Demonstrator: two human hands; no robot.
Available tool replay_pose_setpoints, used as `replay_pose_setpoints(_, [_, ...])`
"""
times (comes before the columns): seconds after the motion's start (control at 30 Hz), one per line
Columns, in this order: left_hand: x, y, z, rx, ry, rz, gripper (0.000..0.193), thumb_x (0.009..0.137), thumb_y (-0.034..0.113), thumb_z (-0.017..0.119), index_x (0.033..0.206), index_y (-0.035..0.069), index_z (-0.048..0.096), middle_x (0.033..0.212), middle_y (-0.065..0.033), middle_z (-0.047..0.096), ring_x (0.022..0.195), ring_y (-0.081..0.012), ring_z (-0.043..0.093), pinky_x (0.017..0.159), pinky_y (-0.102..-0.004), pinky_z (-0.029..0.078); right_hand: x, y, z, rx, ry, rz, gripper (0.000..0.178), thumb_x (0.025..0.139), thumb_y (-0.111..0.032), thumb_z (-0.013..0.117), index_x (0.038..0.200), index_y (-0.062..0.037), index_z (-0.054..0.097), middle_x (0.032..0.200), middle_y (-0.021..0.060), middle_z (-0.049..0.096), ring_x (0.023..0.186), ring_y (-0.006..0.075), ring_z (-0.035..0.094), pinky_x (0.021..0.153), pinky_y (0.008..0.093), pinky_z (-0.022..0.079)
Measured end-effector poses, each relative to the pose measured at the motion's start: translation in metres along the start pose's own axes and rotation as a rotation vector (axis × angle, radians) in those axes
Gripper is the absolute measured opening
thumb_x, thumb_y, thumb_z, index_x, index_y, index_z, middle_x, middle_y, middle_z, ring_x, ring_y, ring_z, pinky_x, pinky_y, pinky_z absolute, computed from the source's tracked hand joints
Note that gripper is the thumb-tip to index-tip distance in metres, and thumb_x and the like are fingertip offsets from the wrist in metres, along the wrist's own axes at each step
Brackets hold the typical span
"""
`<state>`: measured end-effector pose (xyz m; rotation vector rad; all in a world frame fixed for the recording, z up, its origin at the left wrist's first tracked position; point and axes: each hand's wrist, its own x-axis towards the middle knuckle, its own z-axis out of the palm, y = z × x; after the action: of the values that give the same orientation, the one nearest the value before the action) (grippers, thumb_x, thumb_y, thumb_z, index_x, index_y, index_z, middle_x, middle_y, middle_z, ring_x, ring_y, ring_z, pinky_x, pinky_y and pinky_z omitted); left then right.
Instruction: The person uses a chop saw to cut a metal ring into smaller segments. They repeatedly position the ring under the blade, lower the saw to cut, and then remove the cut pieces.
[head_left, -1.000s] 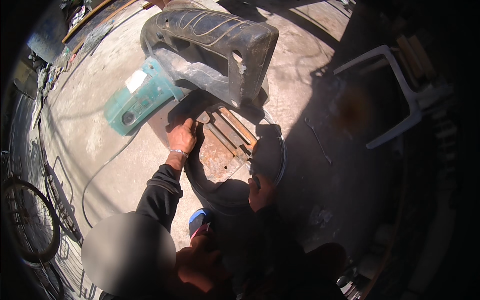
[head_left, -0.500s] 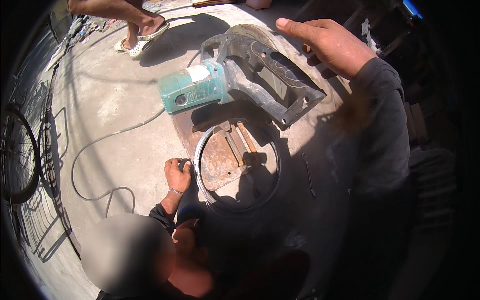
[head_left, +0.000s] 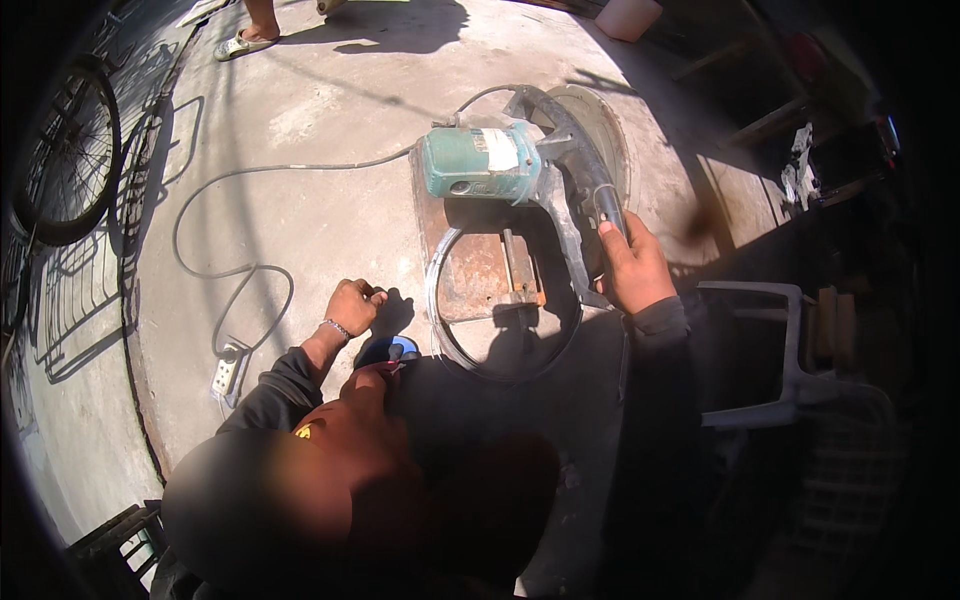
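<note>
A cut-off saw (head_left: 480,165) with a teal motor and black arm stands on a rusty base plate (head_left: 465,290). My right hand (head_left: 640,270) is closed around the near end of its black handle (head_left: 603,200), thumb on top. The saw's round guard (head_left: 610,140) shows behind the arm. A coil of grey wire (head_left: 436,320) rings part of the base, around a metal clamp (head_left: 520,265). To its left, my left hand (head_left: 350,307) is low over the concrete with fingers curled; whatever they may hold is hidden. Beside it is a blue round thing (head_left: 402,347), partly covered.
A cord (head_left: 190,200) loops from the saw to a white power strip (head_left: 228,372). On the left stands a bicycle wheel (head_left: 70,150). Another person's sandalled foot (head_left: 248,42) is at the top. At right are a white plastic chair (head_left: 770,415) and dark clutter.
My right hand has come down from above the saw and taken hold of its handle. The view has shifted, placing the saw farther right. My left hand stays left of the wire coil.
</note>
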<state>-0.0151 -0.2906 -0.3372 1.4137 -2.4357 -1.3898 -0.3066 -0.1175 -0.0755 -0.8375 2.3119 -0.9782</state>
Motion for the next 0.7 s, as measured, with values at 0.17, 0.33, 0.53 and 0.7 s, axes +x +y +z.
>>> replay_pose_setpoints(0.17, [-0.023,0.031,-0.080,0.010,-0.069,0.021,0.043,0.089,0.036,0.066,0.098,-0.005,0.070,0.098,-0.0272,0.069,0.096,-0.0379,0.067,0.086,-0.0414,0.051,0.019,-0.002,-0.008,-0.080,-0.030,0.057,0.032,0.095,-0.024,0.057,0.110,0.0037,0.058,0.067,0.0116,0.060,0.050,0.0217,0.061,0.050,0.0351,0.051])
replay_pose_setpoints(0.33, [-0.052,0.100,-0.182,0.174,0.099,0.116,0.043,0.091,0.036,0.066,0.103,-0.005,0.068,0.098,-0.0221,0.070,0.093,-0.0327,0.068,0.083,-0.0390,0.052,0.062,-0.034,-0.004,0.116,-0.188,0.387,0.025,0.079,-0.015,0.059,0.095,0.0042,0.060,0.073,0.0194,0.063,0.056,0.0278,0.065,0.050,0.0438,0.055])
replay_pose_setpoints(0.53, [-0.064,0.187,-0.211,0.159,0.157,0.294,0.044,0.094,0.039,0.064,0.105,-0.004,0.068,0.099,-0.0205,0.071,0.093,-0.0296,0.069,0.081,-0.0373,0.054,0.067,-0.017,-0.004,0.200,-0.233,0.362,0.018,0.082,-0.013,0.062,0.092,0.0012,0.062,0.075,0.0132,0.063,0.057,0.0211,0.065,0.045,0.0325,0.054])
replay_pose_setpoints(0.7, [-0.045,0.173,-0.143,-0.201,0.175,0.275,0.049,0.087,0.039,0.065,0.100,-0.008,0.067,0.092,-0.0273,0.069,0.089,-0.0390,0.068,0.081,-0.0418,0.052,0.077,-0.028,-0.012,0.212,-0.363,0.354,0.015,0.086,-0.011,0.059,0.087,0.0030,0.064,0.067,0.0110,0.063,0.045,0.0167,0.057,0.043,0.0275,0.050])
